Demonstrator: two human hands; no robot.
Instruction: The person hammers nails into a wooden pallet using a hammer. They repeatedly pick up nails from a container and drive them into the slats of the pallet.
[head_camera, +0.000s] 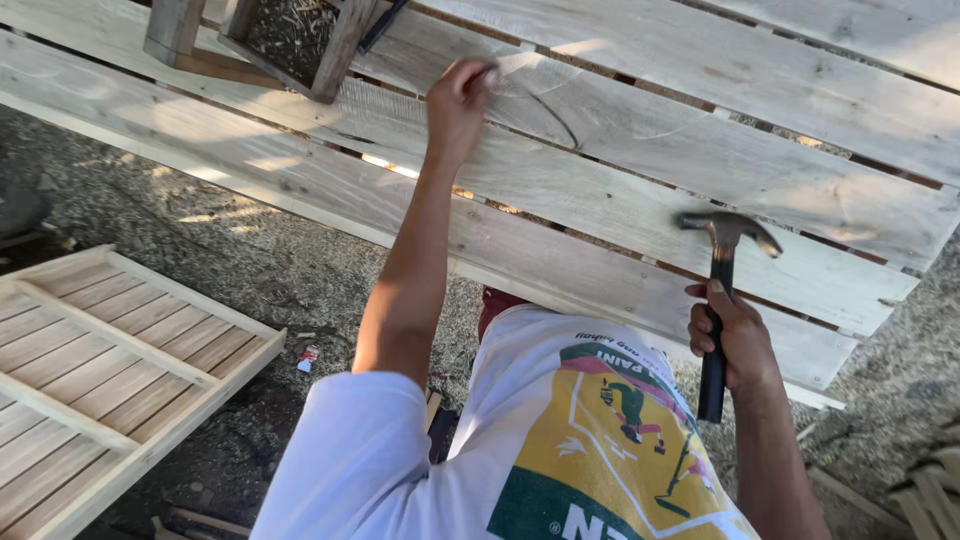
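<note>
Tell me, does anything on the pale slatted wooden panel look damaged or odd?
One thing stands out: a thin dark curved line runs across a plank of the pale slatted wooden panel, beside the left hand. Whether it is a crack or a pencil mark cannot be told. The right hand grips a black-handled claw hammer.

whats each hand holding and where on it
The right hand grips a claw hammer by the middle of its black handle. The left hand is closed against a pale wooden slat; whether it pinches anything cannot be told.
</note>
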